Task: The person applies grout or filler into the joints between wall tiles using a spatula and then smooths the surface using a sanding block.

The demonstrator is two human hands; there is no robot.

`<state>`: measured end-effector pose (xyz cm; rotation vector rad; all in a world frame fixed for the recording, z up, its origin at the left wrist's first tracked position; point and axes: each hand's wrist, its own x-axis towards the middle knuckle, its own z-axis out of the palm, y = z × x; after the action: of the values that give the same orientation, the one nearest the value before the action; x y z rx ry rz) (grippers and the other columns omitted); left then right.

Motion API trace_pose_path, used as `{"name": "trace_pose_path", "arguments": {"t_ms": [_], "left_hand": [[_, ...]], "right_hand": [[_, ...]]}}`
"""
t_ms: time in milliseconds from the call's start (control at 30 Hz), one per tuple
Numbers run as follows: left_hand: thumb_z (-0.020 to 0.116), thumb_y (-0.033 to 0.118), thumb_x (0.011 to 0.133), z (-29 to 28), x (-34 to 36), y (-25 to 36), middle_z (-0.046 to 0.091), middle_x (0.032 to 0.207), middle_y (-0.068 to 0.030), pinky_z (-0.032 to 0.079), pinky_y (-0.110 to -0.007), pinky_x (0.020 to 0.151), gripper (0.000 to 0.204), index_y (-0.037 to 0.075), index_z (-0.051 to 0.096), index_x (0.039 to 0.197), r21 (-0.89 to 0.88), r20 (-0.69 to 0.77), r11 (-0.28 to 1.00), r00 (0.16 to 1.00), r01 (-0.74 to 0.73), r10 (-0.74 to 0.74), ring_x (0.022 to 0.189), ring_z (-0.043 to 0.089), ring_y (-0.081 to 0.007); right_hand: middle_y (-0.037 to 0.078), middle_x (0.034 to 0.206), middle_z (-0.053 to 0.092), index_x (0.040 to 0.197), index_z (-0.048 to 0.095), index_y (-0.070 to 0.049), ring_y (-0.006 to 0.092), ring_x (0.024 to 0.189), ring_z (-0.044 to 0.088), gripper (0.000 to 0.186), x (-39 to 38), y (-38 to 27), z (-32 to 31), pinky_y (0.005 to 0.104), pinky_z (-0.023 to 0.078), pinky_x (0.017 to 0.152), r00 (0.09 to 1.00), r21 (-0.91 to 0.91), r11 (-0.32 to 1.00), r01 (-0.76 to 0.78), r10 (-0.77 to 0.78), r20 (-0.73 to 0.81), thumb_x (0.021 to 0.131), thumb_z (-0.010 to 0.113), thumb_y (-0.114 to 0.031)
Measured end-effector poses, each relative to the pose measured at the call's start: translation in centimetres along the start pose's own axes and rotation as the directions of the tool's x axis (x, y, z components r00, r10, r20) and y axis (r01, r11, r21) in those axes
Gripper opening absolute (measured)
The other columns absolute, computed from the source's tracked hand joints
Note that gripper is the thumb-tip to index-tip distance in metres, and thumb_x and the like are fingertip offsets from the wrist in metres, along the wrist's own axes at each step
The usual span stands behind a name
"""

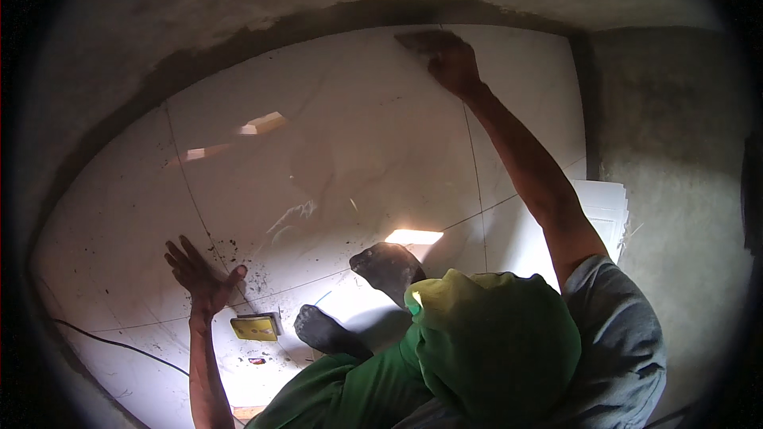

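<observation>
My left hand (199,278) lies with fingers spread on the white marble-look floor tiles (127,238), over a joint with dark crumbs around it. My right hand (451,63) reaches to the far edge of the tiles, fingers curled round a flat, darkish item (413,41) too blurred to name, near the border against the grey cement. Just below and right of my left hand lies a yellow rectangular pad (253,328) with a grey edge. A small red piece (256,361) is on the tile below it.
Grey cement wall (675,111) borders the tiles at right and top. A stack of white boards or tiles (604,202) stands at right. A black cable (127,345) crosses the lower left. My dark-covered feet (381,266) and green-clad legs (493,342) fill the lower middle.
</observation>
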<state>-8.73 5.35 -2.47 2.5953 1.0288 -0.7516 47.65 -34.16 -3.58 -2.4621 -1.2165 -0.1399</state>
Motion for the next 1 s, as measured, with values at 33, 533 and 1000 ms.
{"name": "trace_pose_path", "arguments": {"t_ms": [33,533,1000], "left_hand": [[0.084,0.084,0.067,0.1,0.3,0.1,-0.019,0.175,-0.0337,0.001,-0.077,0.124,0.162,0.009,-0.014,0.172,0.006,0.000,1.000,1.000,-0.003,0.003,0.161,-0.016,-0.0575],[0.082,0.092,0.060,0.6,1.4,-1.0,-0.028,0.173,-0.0323,0.001,-0.081,0.121,0.172,0.009,-0.020,0.171,0.050,0.087,0.998,0.995,0.037,-0.041,0.156,-0.026,-0.0610],[0.079,0.096,0.058,-1.2,1.6,0.2,-0.029,0.172,-0.0331,0.000,-0.082,0.120,0.173,0.009,-0.019,0.171,0.096,0.133,0.994,0.989,0.051,-0.064,0.155,-0.027,-0.0627]], "right_hand": [[0.010,0.122,0.077,0.121,0.079,-0.015,0.0316,0.118,0.071,0.045,0.2,-0.2,0.0,0.0441,0.058,0.104,0.989,-0.060,0.990,-0.125,0.129,0.069,0.080,0.067,-0.001],[0.015,0.133,0.070,0.119,0.077,-0.010,0.0381,0.127,0.061,0.041,4.2,-8.7,3.6,0.0486,0.050,0.112,0.987,-0.132,0.989,0.073,-0.052,0.153,0.080,0.069,-0.003],[0.020,0.126,0.071,0.125,0.074,-0.005,0.0380,0.120,0.064,0.043,5.6,-13.9,8.5,0.0524,0.049,0.109,0.987,-0.124,0.984,0.127,-0.113,0.118,0.082,0.069,-0.003]]}}
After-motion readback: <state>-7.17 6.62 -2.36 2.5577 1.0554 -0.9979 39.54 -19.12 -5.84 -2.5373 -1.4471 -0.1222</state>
